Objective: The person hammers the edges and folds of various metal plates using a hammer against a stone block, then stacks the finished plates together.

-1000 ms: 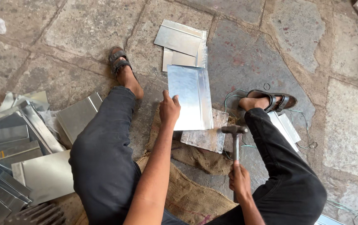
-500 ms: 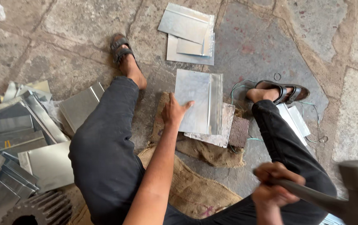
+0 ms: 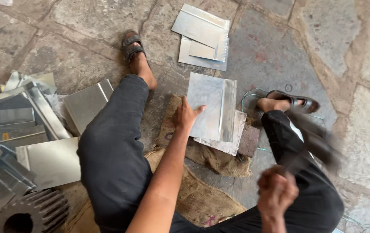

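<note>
**Hand on sheet, hammer raised**

Head view: the left hand lies open, pressing the left edge of a folded metal sheet on a burlap sack spread over the stone floor. The right hand is clenched around a motion-blurred hammer, raised above the right leg. More cut sheets lie beyond.

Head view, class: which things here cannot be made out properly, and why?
- Hammer: motion-blurred; head shape unclear.
- Right hand: fist shut on the handle, partly blurred.
- Lower sheet: mostly covered by the metal sheet that the left hand presses.
- Toothed wheel: cut by the bottom edge.
</note>
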